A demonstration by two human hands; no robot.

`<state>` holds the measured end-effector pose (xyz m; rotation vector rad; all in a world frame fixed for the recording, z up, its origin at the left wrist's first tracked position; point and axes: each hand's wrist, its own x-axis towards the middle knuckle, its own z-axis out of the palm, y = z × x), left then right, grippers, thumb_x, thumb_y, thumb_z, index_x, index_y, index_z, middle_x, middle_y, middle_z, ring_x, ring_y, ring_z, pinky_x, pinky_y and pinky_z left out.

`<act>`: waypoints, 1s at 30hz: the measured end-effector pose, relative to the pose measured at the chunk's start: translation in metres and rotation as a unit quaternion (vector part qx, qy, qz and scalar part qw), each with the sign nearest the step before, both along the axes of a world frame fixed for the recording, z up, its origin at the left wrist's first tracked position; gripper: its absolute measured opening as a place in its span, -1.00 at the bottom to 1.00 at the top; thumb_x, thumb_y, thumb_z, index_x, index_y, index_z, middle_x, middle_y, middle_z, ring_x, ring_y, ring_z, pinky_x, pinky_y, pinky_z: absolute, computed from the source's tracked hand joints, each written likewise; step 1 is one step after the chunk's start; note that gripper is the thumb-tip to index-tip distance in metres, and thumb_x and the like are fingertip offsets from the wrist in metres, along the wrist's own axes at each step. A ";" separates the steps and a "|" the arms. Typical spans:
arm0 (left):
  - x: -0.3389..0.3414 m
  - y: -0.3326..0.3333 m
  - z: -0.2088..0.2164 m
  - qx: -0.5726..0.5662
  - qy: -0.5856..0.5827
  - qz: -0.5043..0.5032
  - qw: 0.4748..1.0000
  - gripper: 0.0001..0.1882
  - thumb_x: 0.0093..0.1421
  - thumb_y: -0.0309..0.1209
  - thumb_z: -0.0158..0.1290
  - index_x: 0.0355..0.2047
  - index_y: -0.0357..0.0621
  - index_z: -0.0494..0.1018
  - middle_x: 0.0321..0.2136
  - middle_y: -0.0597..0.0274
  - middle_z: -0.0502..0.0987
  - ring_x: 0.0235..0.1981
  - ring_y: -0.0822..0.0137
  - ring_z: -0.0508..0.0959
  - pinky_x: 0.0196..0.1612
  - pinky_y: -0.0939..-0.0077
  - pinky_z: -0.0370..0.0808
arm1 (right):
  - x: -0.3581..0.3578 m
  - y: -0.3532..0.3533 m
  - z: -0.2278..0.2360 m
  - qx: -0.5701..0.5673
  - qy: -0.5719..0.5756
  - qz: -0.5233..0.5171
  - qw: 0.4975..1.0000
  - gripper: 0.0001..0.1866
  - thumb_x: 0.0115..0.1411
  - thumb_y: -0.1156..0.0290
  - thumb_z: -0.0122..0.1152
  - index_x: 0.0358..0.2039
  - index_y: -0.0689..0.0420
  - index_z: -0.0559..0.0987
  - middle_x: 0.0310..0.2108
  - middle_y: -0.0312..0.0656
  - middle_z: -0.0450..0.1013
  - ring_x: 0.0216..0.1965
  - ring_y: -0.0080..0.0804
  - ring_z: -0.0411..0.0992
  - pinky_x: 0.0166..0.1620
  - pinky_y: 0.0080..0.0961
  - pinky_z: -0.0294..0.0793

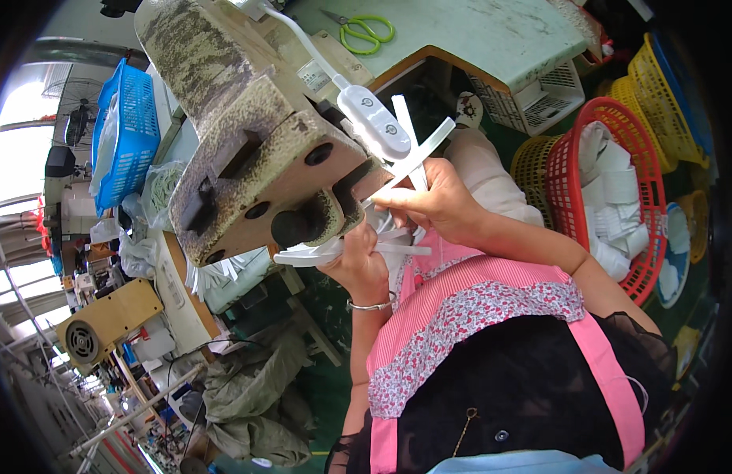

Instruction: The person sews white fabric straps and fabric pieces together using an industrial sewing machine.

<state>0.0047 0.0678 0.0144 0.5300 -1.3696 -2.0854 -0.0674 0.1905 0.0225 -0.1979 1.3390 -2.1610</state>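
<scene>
Below the worn beige machine head (263,174), my left hand (358,265) is closed around a bunch of white strips (310,256) that stick out to its left and right. A metal bracelet circles that wrist. My right hand (437,197) pinches more flat white strips (430,146) between thumb and fingers, close by the machine's lower edge. Their ends point up past my fingers. A white two-button switch (374,122) on a cable hangs just above. The machine partly hides the fingertips of both hands and the middle of the strips.
Green-handled scissors (367,33) lie on the pale green table (492,31). At right, a red basket (567,170) holds white rolled material, with yellow baskets (658,103) behind. A blue basket (148,118) stands at left. Grey-green cloth (255,395) lies at lower left.
</scene>
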 end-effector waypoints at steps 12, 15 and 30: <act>-0.003 0.001 0.009 -0.005 -0.025 -0.007 1.000 -0.88 0.16 -0.68 0.11 -0.43 -0.23 0.41 -0.61 0.42 0.34 -0.71 0.66 0.21 -0.66 0.68 0.06 | -0.005 0.006 -0.009 -0.017 -0.003 -0.007 1.000 -0.83 0.19 0.39 0.26 -0.29 0.23 0.63 -0.50 -0.27 0.58 -0.68 -0.78 0.33 -0.65 -0.77 0.14; -0.002 0.000 0.008 0.023 -0.021 0.001 1.000 -0.83 0.20 -0.63 0.12 -0.46 -0.16 0.36 -0.71 0.49 0.23 -0.75 0.69 0.09 -0.65 0.69 0.03 | -0.004 0.007 -0.001 -0.034 -0.014 -0.040 0.999 -0.83 0.19 0.39 0.27 -0.29 0.23 0.62 -0.50 -0.27 0.58 -0.67 -0.78 0.33 -0.64 -0.78 0.14; 0.026 -0.036 0.008 0.101 -0.029 0.027 0.994 -0.80 0.20 -0.59 0.07 -0.50 -0.09 0.31 -0.72 0.52 0.11 -0.75 0.67 0.04 -0.67 0.69 0.00 | -0.007 0.011 -0.008 -0.078 -0.008 -0.059 0.995 -0.83 0.21 0.40 0.26 -0.28 0.22 0.55 -0.35 -0.16 0.62 -0.57 -0.66 0.52 -0.66 -0.80 0.23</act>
